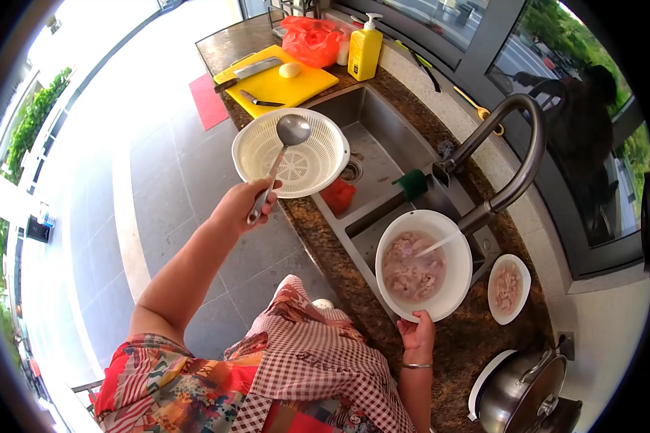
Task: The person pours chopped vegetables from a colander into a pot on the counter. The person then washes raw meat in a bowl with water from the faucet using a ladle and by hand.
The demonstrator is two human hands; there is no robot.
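My left hand point(249, 205) is closed around the handle of a metal ladle point(294, 129). The ladle's round head hangs over a white plastic colander point(249, 162), which rests across the counter edge and sink corner. With my right hand point(417, 333) I grip the near rim of a white bowl point(449, 302) over the smaller sink basin. Pieces of pale pink raw meat point(414, 268) lie in cloudy water inside it. A thin stream from the dark faucet point(533, 155) runs into this bowl.
A yellow cutting board point(303, 85) carries a cleaver point(256, 68), a small knife point(261, 99) and a pale round item. Behind are a red plastic bag point(310, 37) and a yellow pump bottle point(366, 50). At right stand a small dish of meat point(508, 289) and a lidded pot point(527, 393).
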